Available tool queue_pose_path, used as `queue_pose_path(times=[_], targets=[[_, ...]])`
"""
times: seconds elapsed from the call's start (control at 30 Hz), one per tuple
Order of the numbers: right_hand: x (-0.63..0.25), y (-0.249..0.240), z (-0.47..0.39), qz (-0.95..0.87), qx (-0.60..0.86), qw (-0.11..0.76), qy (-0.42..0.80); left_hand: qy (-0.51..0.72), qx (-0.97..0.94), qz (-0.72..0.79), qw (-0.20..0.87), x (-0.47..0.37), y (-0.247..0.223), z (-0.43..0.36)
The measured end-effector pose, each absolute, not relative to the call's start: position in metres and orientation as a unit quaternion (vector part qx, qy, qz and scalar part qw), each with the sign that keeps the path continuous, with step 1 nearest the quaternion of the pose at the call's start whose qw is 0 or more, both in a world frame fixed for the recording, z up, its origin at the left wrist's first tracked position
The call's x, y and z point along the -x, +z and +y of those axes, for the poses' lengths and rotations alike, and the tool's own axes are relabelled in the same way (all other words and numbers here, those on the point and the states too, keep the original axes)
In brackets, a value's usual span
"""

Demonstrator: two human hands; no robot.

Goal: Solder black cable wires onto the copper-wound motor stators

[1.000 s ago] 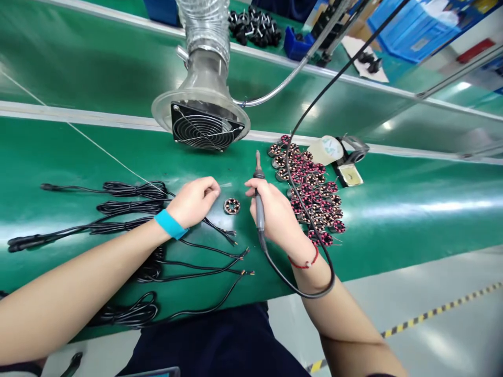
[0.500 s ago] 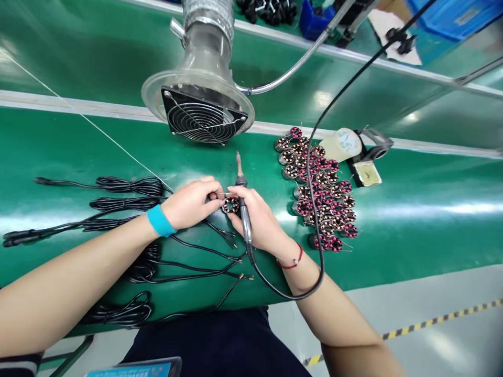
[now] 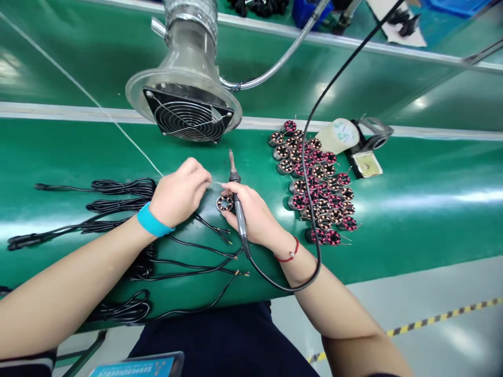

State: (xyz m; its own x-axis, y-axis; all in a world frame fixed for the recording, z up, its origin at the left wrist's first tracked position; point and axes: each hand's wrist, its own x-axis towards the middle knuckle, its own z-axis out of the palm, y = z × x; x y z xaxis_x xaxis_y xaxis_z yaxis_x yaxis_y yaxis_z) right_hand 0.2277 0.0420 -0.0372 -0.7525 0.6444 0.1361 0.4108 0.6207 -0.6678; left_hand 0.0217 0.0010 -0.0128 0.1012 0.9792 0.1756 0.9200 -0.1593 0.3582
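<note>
My right hand [image 3: 255, 214] is closed round a soldering iron [image 3: 240, 217], its tip pointing away from me. The thumb and fingers of that hand also hold a small ring-shaped motor stator [image 3: 225, 203] with copper windings, beside the iron's handle. My left hand [image 3: 181, 191] is closed in a pinch to the left of the stator, apart from it. A thin pale solder wire [image 3: 98, 103] runs from the upper left down to this hand. A blurred thin strand shows between the fingertips of both hands; where it ends is unclear.
Several stators [image 3: 320, 183] stand grouped on the right. Bundled black cables [image 3: 123, 187] lie on the left, bare ends near my hands. A fume extractor [image 3: 192, 112] hangs ahead. The iron's cord [image 3: 308, 173] crosses the stators. An iron stand [image 3: 369, 149] and tape roll [image 3: 338, 139] are behind.
My left hand has drawn back from the stator, up and to the left, with its wrist turned. My right hand still holds the stator and the iron. The camera view has shifted slightly.
</note>
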Motion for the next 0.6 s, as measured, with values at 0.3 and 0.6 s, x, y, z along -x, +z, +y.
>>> queue_pose_path(times=[0.3,0.6], targets=[[-0.213,-0.047,0.038,-0.885,0.358,0.212,0.21,0.244,-0.691,0.619,0.282,-0.037,-0.021,0.003],[-0.21,-0.045,0.037,-0.866,0.394,0.216,0.219,0.261,-0.676,0.629,0.283,-0.033,-0.015,0.002]])
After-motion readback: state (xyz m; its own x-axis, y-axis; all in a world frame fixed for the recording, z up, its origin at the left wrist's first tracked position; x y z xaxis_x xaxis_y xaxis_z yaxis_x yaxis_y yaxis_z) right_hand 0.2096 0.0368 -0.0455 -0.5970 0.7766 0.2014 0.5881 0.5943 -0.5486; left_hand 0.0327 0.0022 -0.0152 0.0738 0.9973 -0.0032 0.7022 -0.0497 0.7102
